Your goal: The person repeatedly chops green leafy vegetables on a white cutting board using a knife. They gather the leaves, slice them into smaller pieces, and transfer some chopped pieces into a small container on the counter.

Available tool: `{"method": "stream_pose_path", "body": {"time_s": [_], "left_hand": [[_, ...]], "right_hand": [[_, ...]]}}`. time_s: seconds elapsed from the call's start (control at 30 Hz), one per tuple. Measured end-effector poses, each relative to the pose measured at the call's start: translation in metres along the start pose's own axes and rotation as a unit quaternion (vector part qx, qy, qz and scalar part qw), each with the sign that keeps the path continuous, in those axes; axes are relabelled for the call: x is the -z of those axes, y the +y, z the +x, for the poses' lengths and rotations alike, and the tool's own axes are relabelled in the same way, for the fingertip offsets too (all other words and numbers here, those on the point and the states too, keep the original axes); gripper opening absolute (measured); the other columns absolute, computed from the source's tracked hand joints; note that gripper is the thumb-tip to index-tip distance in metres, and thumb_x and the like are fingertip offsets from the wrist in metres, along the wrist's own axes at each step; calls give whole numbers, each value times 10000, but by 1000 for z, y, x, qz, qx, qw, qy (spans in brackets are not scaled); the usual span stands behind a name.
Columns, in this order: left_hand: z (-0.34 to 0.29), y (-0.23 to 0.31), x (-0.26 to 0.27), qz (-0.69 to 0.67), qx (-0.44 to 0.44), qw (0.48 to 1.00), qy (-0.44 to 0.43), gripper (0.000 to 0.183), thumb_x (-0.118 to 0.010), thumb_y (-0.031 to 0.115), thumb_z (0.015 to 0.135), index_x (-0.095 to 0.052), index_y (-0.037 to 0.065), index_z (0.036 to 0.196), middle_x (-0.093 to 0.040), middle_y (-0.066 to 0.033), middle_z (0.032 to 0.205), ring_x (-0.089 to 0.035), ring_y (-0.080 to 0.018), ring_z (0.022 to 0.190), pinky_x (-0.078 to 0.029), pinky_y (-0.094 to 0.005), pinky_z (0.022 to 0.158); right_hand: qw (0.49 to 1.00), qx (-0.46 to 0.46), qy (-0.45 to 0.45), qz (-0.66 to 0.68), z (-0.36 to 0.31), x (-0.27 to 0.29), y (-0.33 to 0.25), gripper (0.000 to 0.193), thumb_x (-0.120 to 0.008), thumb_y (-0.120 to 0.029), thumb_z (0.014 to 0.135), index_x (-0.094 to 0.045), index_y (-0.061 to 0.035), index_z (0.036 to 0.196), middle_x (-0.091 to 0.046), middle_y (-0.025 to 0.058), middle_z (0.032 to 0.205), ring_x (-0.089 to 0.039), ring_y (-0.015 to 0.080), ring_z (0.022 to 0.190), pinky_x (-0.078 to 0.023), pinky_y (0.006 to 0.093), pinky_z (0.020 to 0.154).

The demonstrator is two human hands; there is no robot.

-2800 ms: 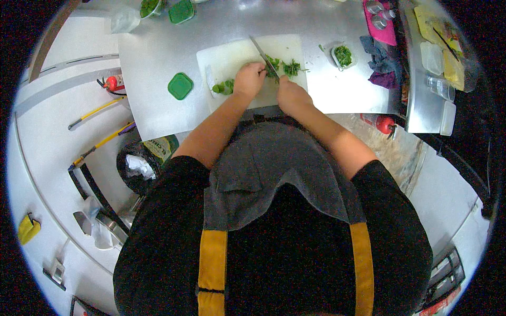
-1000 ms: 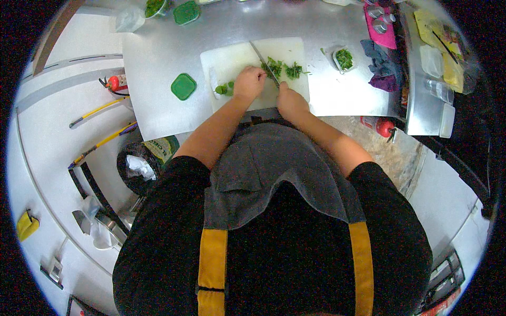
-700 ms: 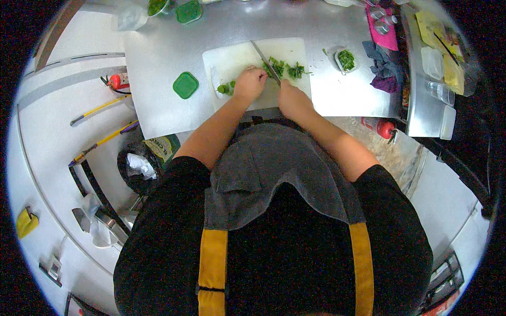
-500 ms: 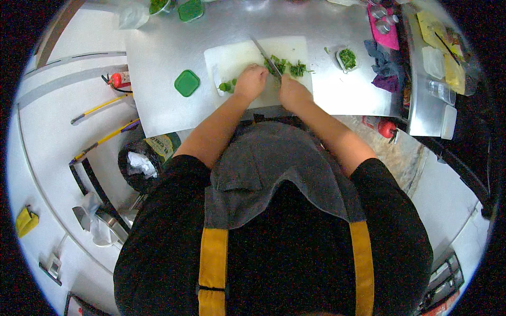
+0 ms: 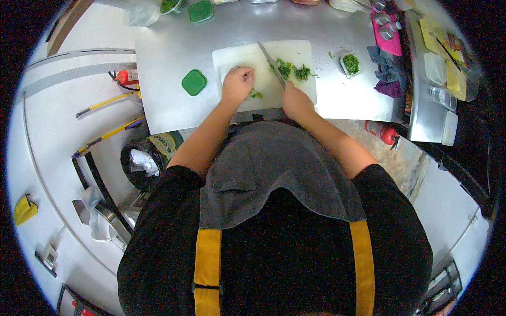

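A white cutting board (image 5: 263, 100) lies on the steel table in front of me. My right hand (image 5: 298, 100) grips the handle of a knife (image 5: 271, 63), whose blade slants away to the far left across the board. Chopped green herbs (image 5: 284, 68) lie along the blade's right side, with another small heap (image 5: 302, 72) beside them. Over the board's left part is my left hand (image 5: 238, 84), fingers curled in; whether they pinch anything is hidden. A few loose leaves (image 5: 256, 94) rest just right of that hand.
On the steel table (image 5: 163, 100), a green lid (image 5: 194, 82) lies left of the board. A small container of cut herbs (image 5: 350, 64) stands to the right. Farther right are dark cloths (image 5: 387, 73) and a pink cloth (image 5: 387, 34) bearing metal shakers. Another green-lidded container (image 5: 200, 10) stands at the back.
My left hand has moved left over the board, away from the knife. Loose leaves now show on its right instead of its left. The knife stays in my right hand; the view has shifted slightly.
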State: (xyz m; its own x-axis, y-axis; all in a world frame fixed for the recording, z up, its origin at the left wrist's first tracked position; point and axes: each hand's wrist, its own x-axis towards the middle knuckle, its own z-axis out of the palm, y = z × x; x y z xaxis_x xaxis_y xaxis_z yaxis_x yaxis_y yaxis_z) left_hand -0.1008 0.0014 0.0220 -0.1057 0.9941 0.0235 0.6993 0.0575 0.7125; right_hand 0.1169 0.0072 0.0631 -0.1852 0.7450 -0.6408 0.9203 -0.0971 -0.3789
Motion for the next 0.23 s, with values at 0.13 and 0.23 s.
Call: {"method": "stream_pose_path", "body": {"time_s": [0.13, 0.23], "left_hand": [[-20, -30, 35, 71, 27, 997, 19, 218, -658, 224, 896, -749, 48, 987, -708, -161, 920, -671, -325, 857, -532, -419, 798], [-40, -58, 55, 124, 70, 990, 3, 255, -668, 262, 894, -746, 68, 1039, -707, -182, 950, -670, -326, 895, -520, -437, 850]], "right_hand": [[999, 44, 23, 22, 22, -5, 5, 303, -432, -209, 969, -518, 18, 1150, -664, 321, 1058, -656, 486, 982, -503, 568, 877], [997, 79, 2, 20, 23, 14, 19, 376, -522, -300, 953, -503, -31, 1215, -669, 307, 1091, -655, 487, 1014, -503, 567, 898]]}}
